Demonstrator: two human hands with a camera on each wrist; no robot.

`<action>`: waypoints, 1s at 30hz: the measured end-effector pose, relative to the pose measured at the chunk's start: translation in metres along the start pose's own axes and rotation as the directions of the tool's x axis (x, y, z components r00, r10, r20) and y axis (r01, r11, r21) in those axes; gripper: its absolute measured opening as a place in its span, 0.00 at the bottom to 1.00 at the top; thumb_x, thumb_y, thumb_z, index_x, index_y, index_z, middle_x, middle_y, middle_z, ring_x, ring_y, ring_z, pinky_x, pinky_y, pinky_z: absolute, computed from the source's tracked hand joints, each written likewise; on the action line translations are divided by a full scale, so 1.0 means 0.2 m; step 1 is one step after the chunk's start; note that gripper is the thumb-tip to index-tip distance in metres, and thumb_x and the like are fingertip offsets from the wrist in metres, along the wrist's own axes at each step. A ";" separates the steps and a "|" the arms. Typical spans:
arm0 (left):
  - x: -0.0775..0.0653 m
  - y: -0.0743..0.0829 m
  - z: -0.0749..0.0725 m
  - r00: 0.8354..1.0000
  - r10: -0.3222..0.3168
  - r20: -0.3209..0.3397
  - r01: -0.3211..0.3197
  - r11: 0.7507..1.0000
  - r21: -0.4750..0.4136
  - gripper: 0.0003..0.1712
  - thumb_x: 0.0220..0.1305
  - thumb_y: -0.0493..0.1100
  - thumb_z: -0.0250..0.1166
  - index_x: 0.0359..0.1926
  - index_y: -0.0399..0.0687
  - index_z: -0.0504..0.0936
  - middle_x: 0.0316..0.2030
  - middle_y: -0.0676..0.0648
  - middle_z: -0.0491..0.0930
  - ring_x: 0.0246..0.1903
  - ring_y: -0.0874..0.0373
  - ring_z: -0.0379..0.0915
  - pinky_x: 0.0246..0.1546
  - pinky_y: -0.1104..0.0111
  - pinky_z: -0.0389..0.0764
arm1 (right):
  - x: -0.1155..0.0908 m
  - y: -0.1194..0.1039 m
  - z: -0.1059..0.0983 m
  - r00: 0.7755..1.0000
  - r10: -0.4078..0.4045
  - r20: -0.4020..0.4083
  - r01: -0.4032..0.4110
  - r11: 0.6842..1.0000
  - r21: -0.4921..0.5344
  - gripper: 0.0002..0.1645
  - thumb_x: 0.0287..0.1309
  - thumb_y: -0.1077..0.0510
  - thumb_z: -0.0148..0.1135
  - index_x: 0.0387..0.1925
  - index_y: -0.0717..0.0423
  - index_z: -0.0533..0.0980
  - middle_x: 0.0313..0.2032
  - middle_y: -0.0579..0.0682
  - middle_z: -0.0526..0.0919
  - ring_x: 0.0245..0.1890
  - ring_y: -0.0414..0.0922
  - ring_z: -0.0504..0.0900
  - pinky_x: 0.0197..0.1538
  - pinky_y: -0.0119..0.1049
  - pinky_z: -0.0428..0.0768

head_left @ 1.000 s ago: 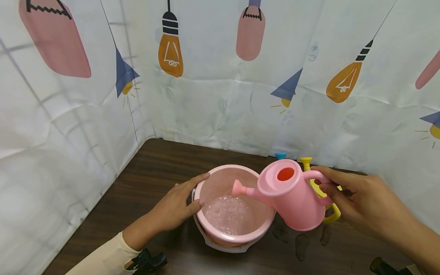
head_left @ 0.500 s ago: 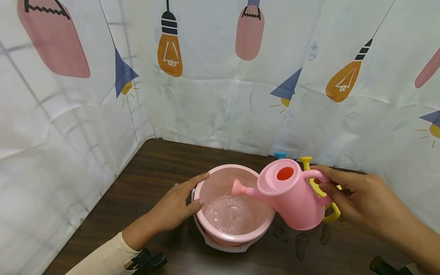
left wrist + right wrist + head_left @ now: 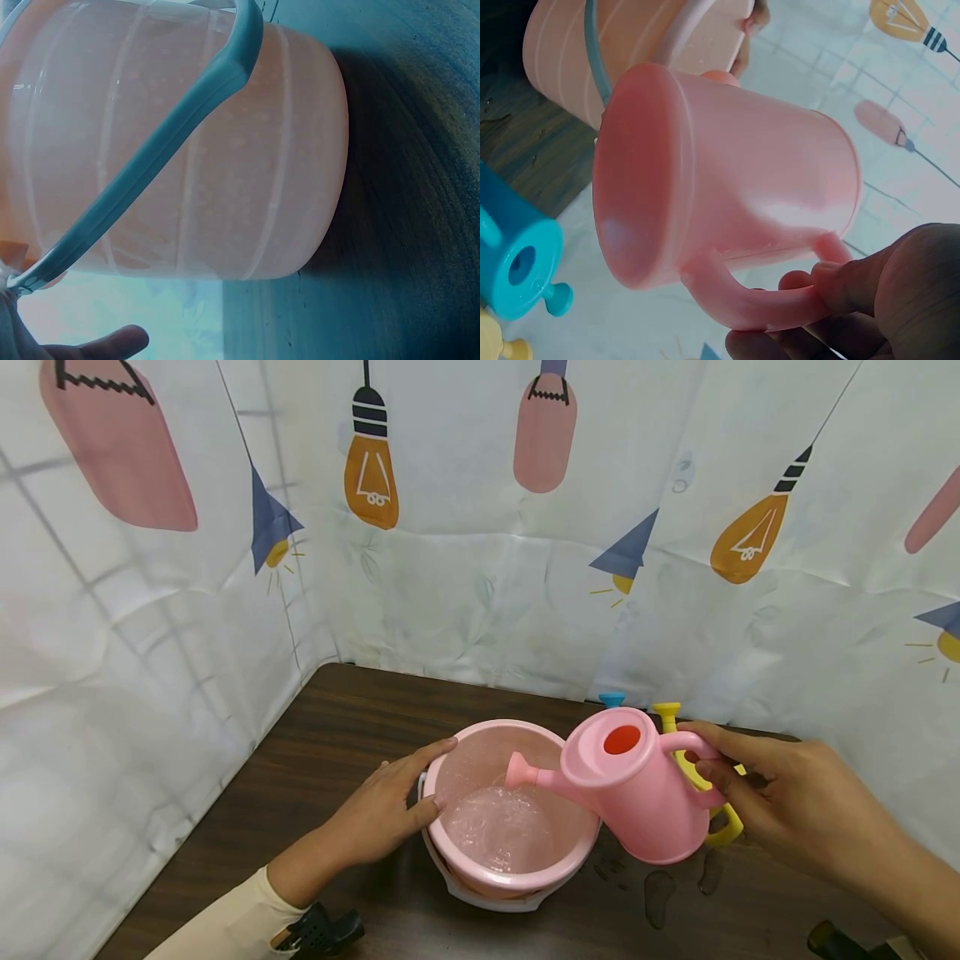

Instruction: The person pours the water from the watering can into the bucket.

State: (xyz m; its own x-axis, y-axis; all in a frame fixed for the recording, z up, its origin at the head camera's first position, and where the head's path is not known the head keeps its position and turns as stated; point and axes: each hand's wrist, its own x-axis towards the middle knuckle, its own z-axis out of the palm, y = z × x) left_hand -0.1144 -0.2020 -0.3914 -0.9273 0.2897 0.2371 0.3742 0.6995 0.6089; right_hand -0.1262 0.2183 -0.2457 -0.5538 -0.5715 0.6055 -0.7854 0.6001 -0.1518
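A pink bucket (image 3: 517, 881) stands on the table with frothy water (image 3: 498, 827) in it. My left hand (image 3: 375, 814) rests on its left rim, thumb and a finger spread apart. In the left wrist view a finger (image 3: 112, 343) sticks out straight beside the bucket's side. My right hand (image 3: 787, 793) grips the handle of a pink watering can (image 3: 652, 802), tilted left with its spout head (image 3: 519, 771) over the bucket's mouth. Thin streams fall from that head. The can's handle lies between thumb and curled fingers in the right wrist view.
Behind the pink can stand a yellow watering can (image 3: 726, 827) and a blue one (image 3: 517, 251), mostly hidden in the head view. Wet spots (image 3: 659, 897) mark the dark wooden table (image 3: 360, 710). A printed white curtain (image 3: 465, 602) encloses the back and left.
Both hands, the bucket and the watering can hold nearly the same positions. The ripples and bubbles on the water have shifted as it keeps falling.
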 end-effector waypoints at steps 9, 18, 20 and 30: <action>0.00 0.00 0.00 1.000 0.001 -0.002 -0.001 1.000 0.005 0.39 0.68 0.58 0.60 0.78 0.75 0.59 0.72 0.49 0.68 0.69 0.43 0.65 0.63 0.26 0.53 | 0.00 0.00 0.00 1.000 0.017 0.000 -0.017 1.000 -0.011 0.18 0.61 0.57 0.73 0.53 0.54 0.86 0.34 0.39 0.85 0.24 0.26 0.73 0.23 0.20 0.69; 0.00 0.01 0.00 1.000 -0.006 -0.004 0.006 1.000 0.014 0.40 0.68 0.57 0.61 0.78 0.74 0.59 0.72 0.48 0.68 0.69 0.43 0.65 0.63 0.27 0.53 | 0.00 0.00 0.00 1.000 0.004 -0.004 -0.004 1.000 0.000 0.18 0.67 0.49 0.68 0.53 0.54 0.86 0.34 0.39 0.85 0.25 0.26 0.74 0.25 0.20 0.71; 0.00 0.01 0.00 1.000 -0.003 -0.004 0.003 1.000 0.016 0.40 0.68 0.57 0.61 0.78 0.74 0.59 0.72 0.48 0.68 0.69 0.43 0.65 0.63 0.26 0.54 | 0.00 0.00 0.00 1.000 0.003 -0.004 -0.003 1.000 -0.001 0.19 0.67 0.49 0.67 0.53 0.54 0.86 0.34 0.39 0.85 0.25 0.25 0.74 0.25 0.20 0.71; 0.00 0.01 0.00 1.000 -0.003 -0.002 0.003 1.000 0.016 0.40 0.67 0.57 0.61 0.78 0.73 0.59 0.72 0.49 0.68 0.69 0.43 0.66 0.63 0.27 0.54 | 0.00 0.00 0.00 1.000 0.008 -0.007 -0.008 1.000 -0.017 0.19 0.68 0.48 0.67 0.55 0.50 0.86 0.35 0.39 0.86 0.25 0.26 0.73 0.24 0.20 0.68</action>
State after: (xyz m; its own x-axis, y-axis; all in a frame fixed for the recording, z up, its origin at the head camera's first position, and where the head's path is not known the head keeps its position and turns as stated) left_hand -0.1145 -0.2010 -0.3906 -0.9284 0.2862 0.2370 0.3716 0.7104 0.5977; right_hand -0.1265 0.2189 -0.2468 -0.5579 -0.5626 0.6101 -0.7762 0.6139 -0.1438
